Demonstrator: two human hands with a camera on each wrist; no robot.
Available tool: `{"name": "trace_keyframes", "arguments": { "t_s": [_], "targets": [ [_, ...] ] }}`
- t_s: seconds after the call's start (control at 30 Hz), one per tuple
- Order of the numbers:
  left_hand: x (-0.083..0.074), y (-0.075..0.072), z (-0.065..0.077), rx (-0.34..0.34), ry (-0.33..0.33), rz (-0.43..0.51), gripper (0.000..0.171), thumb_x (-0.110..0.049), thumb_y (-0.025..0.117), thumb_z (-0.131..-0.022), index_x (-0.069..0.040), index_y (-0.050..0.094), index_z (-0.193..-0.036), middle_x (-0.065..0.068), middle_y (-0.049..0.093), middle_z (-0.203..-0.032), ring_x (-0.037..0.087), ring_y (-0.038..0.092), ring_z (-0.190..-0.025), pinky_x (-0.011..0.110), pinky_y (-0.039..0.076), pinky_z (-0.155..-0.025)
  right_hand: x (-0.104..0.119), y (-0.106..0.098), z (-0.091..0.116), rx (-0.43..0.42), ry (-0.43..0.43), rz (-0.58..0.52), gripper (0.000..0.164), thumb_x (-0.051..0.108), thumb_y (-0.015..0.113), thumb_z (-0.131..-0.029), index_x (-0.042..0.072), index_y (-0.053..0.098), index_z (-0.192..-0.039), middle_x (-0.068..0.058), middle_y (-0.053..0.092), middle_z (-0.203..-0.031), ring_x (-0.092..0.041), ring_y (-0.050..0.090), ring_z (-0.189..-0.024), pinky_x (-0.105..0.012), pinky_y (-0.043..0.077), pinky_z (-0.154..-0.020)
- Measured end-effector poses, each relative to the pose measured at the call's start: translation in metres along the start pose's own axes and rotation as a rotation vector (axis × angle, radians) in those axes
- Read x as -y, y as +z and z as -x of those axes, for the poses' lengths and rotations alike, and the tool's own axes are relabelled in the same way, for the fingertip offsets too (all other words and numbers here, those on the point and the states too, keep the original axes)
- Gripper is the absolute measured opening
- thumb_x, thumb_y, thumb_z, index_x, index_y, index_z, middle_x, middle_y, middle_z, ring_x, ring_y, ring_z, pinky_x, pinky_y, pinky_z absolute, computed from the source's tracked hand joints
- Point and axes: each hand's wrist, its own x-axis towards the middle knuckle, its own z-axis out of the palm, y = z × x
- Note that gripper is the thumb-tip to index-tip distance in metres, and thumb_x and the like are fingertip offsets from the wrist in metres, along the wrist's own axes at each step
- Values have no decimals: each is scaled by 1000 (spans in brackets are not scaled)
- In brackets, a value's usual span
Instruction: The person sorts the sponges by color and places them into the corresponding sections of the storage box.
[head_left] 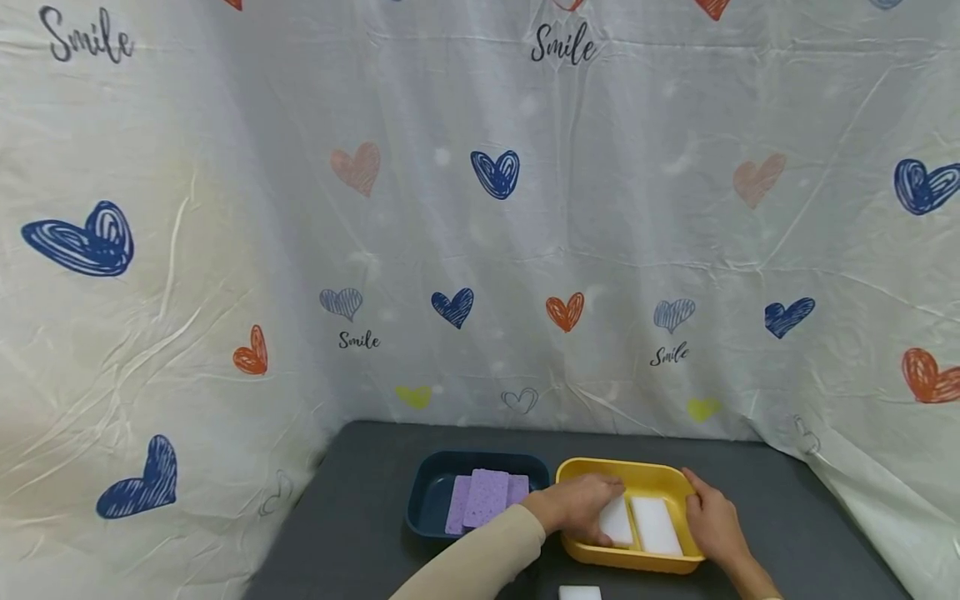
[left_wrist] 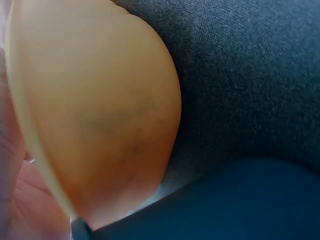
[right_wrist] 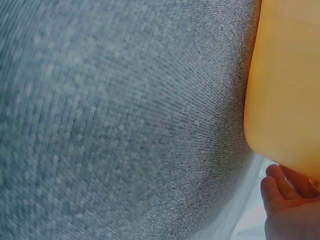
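Note:
In the head view, a yellow plastic tub [head_left: 637, 562] stands on the dark table with two white sponge blocks in it. My left hand [head_left: 585, 507] reaches over its left side and grips the left white sponge [head_left: 617, 525] between thumb and fingers. Beside that lies the other white sponge [head_left: 657, 527], untouched. At the tub's right end, my right hand [head_left: 714, 523] holds the rim. The left wrist view shows the tub's outer wall [left_wrist: 105, 90] and part of the left hand [left_wrist: 32, 200]. Fingers of the right hand [right_wrist: 292, 200] touch the tub in the right wrist view.
Left of the yellow tub stands a navy tub [head_left: 422, 500] holding several purple sponges [head_left: 487, 496]. Another white block [head_left: 580, 592] lies on the table [head_left: 352, 517] at the bottom edge of view. Behind hangs a curtain [head_left: 600, 225] printed with hearts.

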Motion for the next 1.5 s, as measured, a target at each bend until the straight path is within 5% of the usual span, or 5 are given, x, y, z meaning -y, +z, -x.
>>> {"name": "trace_keyframes", "arguments": {
  "t_s": [0.67, 1.23, 1.5],
  "targets": [
    [1, 14, -9, 17, 30, -88, 84, -57, 74, -83, -13, 45, -149, -5, 47, -152, 7, 48, -135, 20, 35, -115, -1, 2, 0, -7, 2, -11, 52, 10, 36, -99, 1, 45, -149, -3, 49, -65, -14, 42, -48, -27, 37, -48],
    [0, 4, 10, -56, -24, 56, 83, -62, 60, -91, -16, 36, -156, -6, 37, -160, 6, 38, -144, 25, 33, -117, 2, -2, 1, 1, 7, -6, 52, 10, 36, -99, 1, 44, -150, -5, 51, -68, -16, 43, -50, -27, 37, -50],
    [1, 4, 26, -127, 30, 94, 81, -61, 56, -94, -12, 37, -156, -3, 39, -159, 8, 40, -144, 25, 34, -117, 2, -1, 1, 6, 12, -10, 52, 9, 36, -99, 1, 44, -150, -4, 49, -64, -15, 41, -47, -27, 37, -48]
  ]
}}
